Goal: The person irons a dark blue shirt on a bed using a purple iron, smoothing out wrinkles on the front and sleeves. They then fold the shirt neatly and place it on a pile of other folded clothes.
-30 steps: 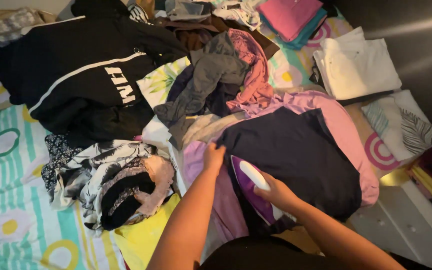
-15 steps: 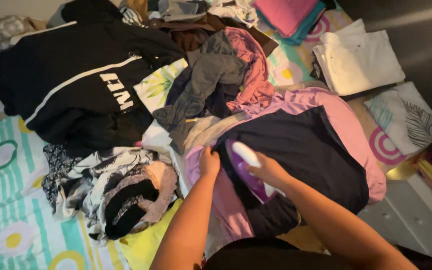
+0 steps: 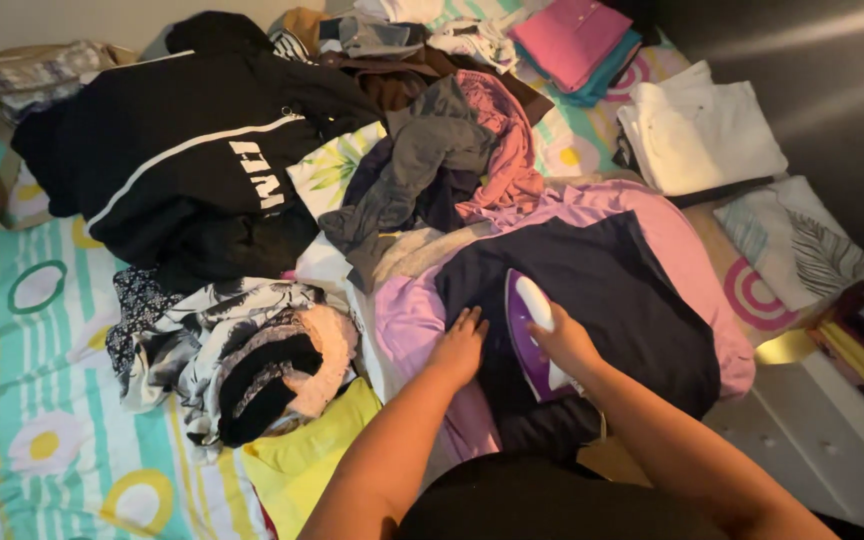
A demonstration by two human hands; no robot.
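Bed [image 3: 12,400] first: a striped sheet with ring and flower prints, buried under heaps of clothes. Biggest among them is a black jacket [image 3: 182,170] with a white stripe and white lettering on the chest, lying up left; folded white [image 3: 702,135] and pink [image 3: 572,35] stacks sit at the far right corner, and a leaf-print pillow [image 3: 802,250] lies by the edge. Nearer, a dark navy top [image 3: 612,300] is spread flat over a lilac garment [image 3: 412,320]. The purple and white iron [image 3: 537,335] has slid up the navy cloth since a second ago, away from the person's body, so the pressing looks to be moving along the front panel. The right hand [image 3: 567,345] is closed round the iron's handle. The left hand [image 3: 459,350] lies open and flat, fingers spread, on the cloth just beside the iron, and has barely shifted. No packages or signs are in sight.
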